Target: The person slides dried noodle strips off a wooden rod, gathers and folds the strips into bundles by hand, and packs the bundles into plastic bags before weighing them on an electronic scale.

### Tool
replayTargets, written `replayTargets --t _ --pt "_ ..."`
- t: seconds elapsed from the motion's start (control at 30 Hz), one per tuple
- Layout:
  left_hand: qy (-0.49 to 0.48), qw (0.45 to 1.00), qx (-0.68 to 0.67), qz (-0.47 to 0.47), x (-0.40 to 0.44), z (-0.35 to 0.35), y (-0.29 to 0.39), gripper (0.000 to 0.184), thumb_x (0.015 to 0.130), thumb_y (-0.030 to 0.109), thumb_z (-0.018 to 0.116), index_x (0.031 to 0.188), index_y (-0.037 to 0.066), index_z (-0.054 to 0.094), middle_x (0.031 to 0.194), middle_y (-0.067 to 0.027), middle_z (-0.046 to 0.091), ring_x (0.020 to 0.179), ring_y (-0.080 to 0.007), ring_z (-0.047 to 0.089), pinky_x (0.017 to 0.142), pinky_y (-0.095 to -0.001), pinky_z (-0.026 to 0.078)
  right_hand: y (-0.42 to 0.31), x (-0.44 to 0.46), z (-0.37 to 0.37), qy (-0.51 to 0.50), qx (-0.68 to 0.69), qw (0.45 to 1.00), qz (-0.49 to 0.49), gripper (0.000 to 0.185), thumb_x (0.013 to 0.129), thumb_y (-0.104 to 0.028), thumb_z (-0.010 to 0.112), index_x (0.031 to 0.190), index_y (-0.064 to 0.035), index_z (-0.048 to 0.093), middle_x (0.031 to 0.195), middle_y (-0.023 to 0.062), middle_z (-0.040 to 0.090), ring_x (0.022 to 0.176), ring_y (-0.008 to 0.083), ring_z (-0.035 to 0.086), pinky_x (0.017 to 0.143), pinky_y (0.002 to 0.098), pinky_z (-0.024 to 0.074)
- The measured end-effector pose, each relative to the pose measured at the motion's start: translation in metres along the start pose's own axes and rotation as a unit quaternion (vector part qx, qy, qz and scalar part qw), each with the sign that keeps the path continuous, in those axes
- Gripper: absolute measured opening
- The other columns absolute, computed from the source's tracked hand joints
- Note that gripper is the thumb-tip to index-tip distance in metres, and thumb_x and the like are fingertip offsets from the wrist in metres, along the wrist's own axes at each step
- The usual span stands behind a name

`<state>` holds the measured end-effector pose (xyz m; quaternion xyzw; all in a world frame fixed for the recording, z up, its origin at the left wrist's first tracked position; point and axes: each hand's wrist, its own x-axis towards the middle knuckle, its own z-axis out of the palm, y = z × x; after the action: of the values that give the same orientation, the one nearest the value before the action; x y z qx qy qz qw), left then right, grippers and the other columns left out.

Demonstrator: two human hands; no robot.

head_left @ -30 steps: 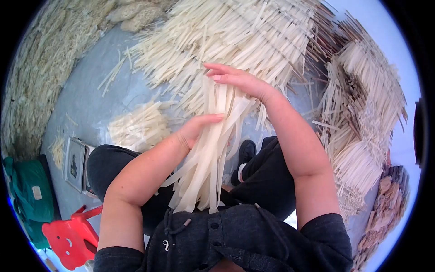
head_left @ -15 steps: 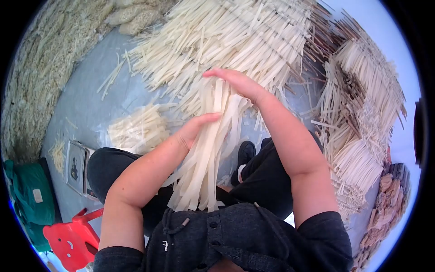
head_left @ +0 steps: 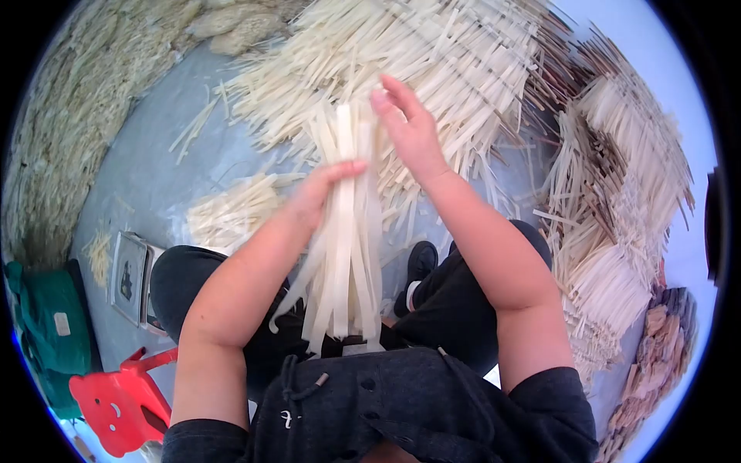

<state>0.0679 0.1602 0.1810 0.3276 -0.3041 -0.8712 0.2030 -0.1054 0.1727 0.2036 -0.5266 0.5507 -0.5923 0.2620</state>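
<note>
A bundle of long, flat, pale strips [head_left: 345, 255], like dried noodles or peeled strips, hangs down in front of my lap. My left hand [head_left: 328, 185] is wrapped round its upper part, thumb across the front. The lower ends fan out loosely near my waist. My right hand [head_left: 409, 127] is raised beside the top of the bundle, fingers apart and slightly curled, and seems to hold nothing. Beyond both hands spreads a wide heap of the same pale strips [head_left: 432, 54].
A smaller pile of strips [head_left: 231, 212] lies left of my left hand. More strips with dark sticks [head_left: 617, 170] are stacked at the right. A flat scale-like device [head_left: 131, 278], a red bear-shaped chair [head_left: 120, 413] and a green bag [head_left: 54, 324] stand at the left.
The bundle has swung more upright and moved slightly left and up with my left hand. My right hand has come off its top and lifted, fingers now spread.
</note>
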Motion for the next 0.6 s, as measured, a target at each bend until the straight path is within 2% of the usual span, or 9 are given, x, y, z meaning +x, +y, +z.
replayTargets --t 0.03,0.07,0.1,0.13,0.17,0.2,0.3,0.4,0.6 --pt "0.004 1.0 -0.002 0.003 0.002 -0.001 0.013 0.046 0.082 0.025 0.07 0.117 -0.002 0.056 0.093 -0.0137 0.066 0.08 -0.0239 0.066 0.076 -0.0386 0.056 -0.009 0.003 -0.001 0.036 0.058 0.997 0.022 0.06 0.09 -0.041 0.063 0.132 0.0001 0.051 0.129 0.0217 0.054 0.12 0.0284 0.053 0.099 0.0345 0.0426" --pt "0.037 0.997 0.01 0.066 0.004 -0.004 0.027 0.047 0.081 0.024 0.072 0.117 -0.002 0.056 0.095 -0.0132 0.065 0.083 -0.0236 0.066 0.077 -0.0377 0.055 -0.02 -0.001 -0.005 -0.03 0.089 0.993 0.079 0.083 0.085 -0.046 0.068 0.142 0.0047 0.034 0.135 0.0264 0.046 0.126 0.0313 0.048 0.104 0.0371 0.0393" --pt "0.069 0.989 0.023 0.127 0.006 -0.007 0.036 0.049 0.08 0.023 0.074 0.118 -0.002 0.055 0.096 -0.0127 0.065 0.085 -0.0232 0.065 0.077 -0.0369 0.055 -0.021 -0.008 0.001 -0.034 0.091 0.992 0.079 0.083 0.085 -0.046 0.068 0.142 0.0047 0.034 0.135 0.0264 0.046 0.126 0.0313 0.048 0.104 0.0371 0.0393" --pt "0.072 0.989 0.022 0.13 0.009 -0.009 0.04 0.049 0.08 0.023 0.074 0.118 -0.002 0.055 0.096 -0.0127 0.065 0.085 -0.0232 0.065 0.077 -0.0369 0.055 -0.021 -0.017 0.007 -0.116 0.034 0.984 0.133 0.087 0.084 -0.045 0.069 0.144 0.0034 0.03 0.138 0.0242 0.044 0.128 0.0285 0.045 0.106 0.0358 0.0356" --pt "0.092 0.972 0.001 0.214 0.014 -0.008 0.041 0.051 0.079 0.022 0.075 0.119 -0.002 0.053 0.099 -0.0119 0.063 0.088 -0.0226 0.064 0.078 -0.0361 0.054 -0.019 -0.025 0.013 -0.196 -0.023 0.963 0.185 0.091 0.083 -0.045 0.071 0.146 0.0021 0.025 0.14 0.022 0.042 0.13 0.0257 0.043 0.109 0.0344 0.0318" --pt "0.11 0.949 -0.019 0.296 0.015 -0.005 0.04 0.054 0.078 0.022 0.076 0.121 -0.001 0.052 0.102 -0.0112 0.062 0.091 -0.0219 0.062 0.079 -0.0354 0.052 -0.015 -0.033 0.021 -0.252 -0.046 0.953 0.16 0.109 0.072 -0.047 0.079 0.148 0.0009 0.017 0.14 0.0219 0.041 0.131 0.0278 0.041 0.109 0.0366 0.0311" --pt "0.128 0.938 0.017 0.323 0.01 0.004 0.036 0.057 0.078 0.021 0.076 0.124 0.0 0.049 0.108 -0.0104 0.058 0.096 -0.0207 0.059 0.082 -0.0346 0.05 -0.009 -0.049 0.037 -0.277 0.031 0.948 0.152 0.111 0.067 -0.04 0.084 0.147 0.0007 0.019 0.137 0.02 0.043 0.131 0.0274 0.041 0.108 0.0371 0.0322" --pt "0.101 0.944 -0.028 0.312 0.0 0.008 0.039 0.059 0.075 0.014 0.077 0.124 0.0 0.049 0.11 -0.0093 0.058 0.099 -0.0194 0.056 0.084 -0.0339 0.047 -0.006 -0.045 0.032 -0.287 -0.011 0.948 0.138 0.108 0.066 -0.033 0.085 0.145 0.0015 0.02 0.135 0.0182 0.045 0.129 0.0265 0.043 0.108 0.0367 0.0331" --pt "0.102 0.938 -0.05 0.329 -0.011 0.016 0.038 0.058 0.075 0.016 0.077 0.124 0.0 0.05 0.108 -0.009 0.058 0.097 -0.0188 0.057 0.083 -0.0339 0.048 -0.006 -0.048 0.041 -0.244 0.012 0.963 0.118 0.105 0.064 -0.03 0.085 0.145 -0.0025 0.023 0.132 0.0163 0.048 0.124 0.0268 0.048 0.104 0.0362 0.0382"
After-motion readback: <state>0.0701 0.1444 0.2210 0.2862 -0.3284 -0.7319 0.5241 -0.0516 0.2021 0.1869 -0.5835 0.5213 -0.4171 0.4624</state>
